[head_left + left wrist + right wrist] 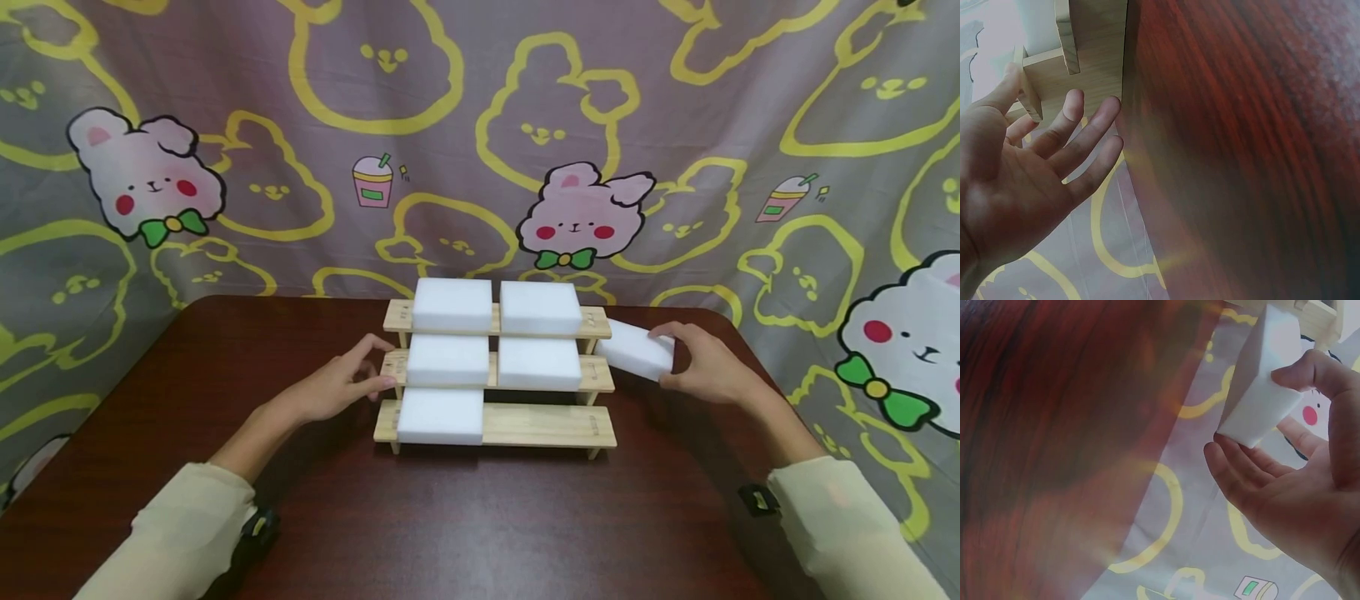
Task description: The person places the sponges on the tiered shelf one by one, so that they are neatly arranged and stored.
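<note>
A three-tier wooden stand (547,425) bears white foam blocks: two on the top tier, two on the middle, and one foam block (441,415) at the bottom tier's left. My left hand (348,383) holds the stand's left end at the middle tier between thumb and forefinger; the left wrist view shows its other fingers (1088,147) spread loosely. Beyond the stand's right end, my right hand (705,364) grips another white foam block (637,347), tilted. In the right wrist view the thumb presses one face of that block (1266,381) and fingertips support its lower end.
The stand is on a dark reddish-brown wooden table (480,525). A curtain (450,150) with yellow outlines and cartoon rabbits hangs close behind it and along the sides. The bottom tier's right half shows bare wood.
</note>
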`<state>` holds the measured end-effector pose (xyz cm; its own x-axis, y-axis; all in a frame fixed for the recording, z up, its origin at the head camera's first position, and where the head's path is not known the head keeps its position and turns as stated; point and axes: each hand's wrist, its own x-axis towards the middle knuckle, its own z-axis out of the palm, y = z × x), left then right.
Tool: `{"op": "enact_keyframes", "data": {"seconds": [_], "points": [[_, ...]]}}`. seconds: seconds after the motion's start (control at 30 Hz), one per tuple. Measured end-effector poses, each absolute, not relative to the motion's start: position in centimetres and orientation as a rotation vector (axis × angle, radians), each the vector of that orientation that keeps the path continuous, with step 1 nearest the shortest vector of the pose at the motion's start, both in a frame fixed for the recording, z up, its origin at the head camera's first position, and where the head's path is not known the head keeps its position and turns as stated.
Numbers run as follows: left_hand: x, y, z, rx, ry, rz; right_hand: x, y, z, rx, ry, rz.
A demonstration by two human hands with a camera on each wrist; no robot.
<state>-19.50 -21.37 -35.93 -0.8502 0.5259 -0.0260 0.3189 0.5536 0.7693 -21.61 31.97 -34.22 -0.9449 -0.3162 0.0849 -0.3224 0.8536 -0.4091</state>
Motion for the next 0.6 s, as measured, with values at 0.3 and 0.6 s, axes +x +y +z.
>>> {"op": "enact_keyframes", "data": {"seconds": [0.3, 0.6], "points": [[-19.53, -21.36, -35.91, 0.702, 2.539, 1.178, -21.22, 31.75, -33.72, 0.555, -2.943, 0.778], [-19.48, -21.34, -35.88, 0.696, 2.543, 1.176, -21.02, 31.88, -33.21, 0.539, -2.940, 0.735]]}}
